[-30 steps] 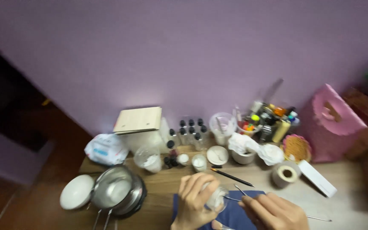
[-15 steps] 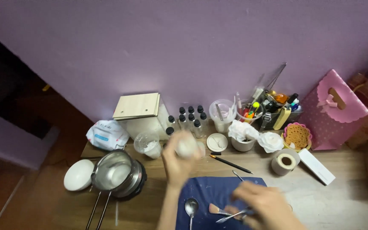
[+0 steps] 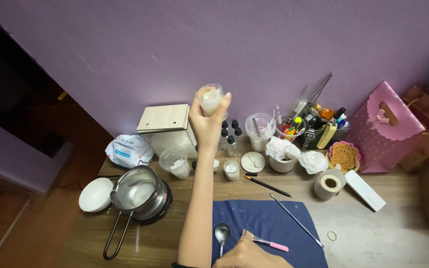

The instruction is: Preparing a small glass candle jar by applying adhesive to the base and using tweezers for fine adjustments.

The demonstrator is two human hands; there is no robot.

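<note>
Small clear jar (image 3: 210,97) with whitish contents, being held up high against the purple wall (image 3: 254,44), raised well above the desk. Left hand (image 3: 205,121) is grasping it from below and the side, fingers wrapping round the lower half, arm stretching straight up from the bottom of the view. Just behind the wrist, a cluster of little black-capped bottles (image 3: 231,134) is standing; to the left of the hand a pale wooden box (image 3: 167,126) is sitting, and below it a clear plastic cup (image 3: 176,161) holding white powder. Near the forearm a small candle glass (image 3: 231,169) and a round white lid (image 3: 252,162) are lying on the wooden desk (image 3: 184,218). Farther left of the arm, a steel saucepan (image 3: 137,194) is resting on a burner beside a white bowl (image 3: 96,194), with a packet of wipes (image 3: 125,151) behind. Right hand (image 3: 249,254) is resting low at the bottom edge on a dark blue cloth (image 3: 269,226), knuckles up; cannot tell whether it is gripping anything. Just beside it a spoon (image 3: 222,233) and a pink-handled brush (image 3: 269,243) are lying on the cloth, a long metal pick (image 3: 296,221) farther right. Beyond, a roll of tape (image 3: 327,185) and a pink gift bag (image 3: 383,129).
</note>
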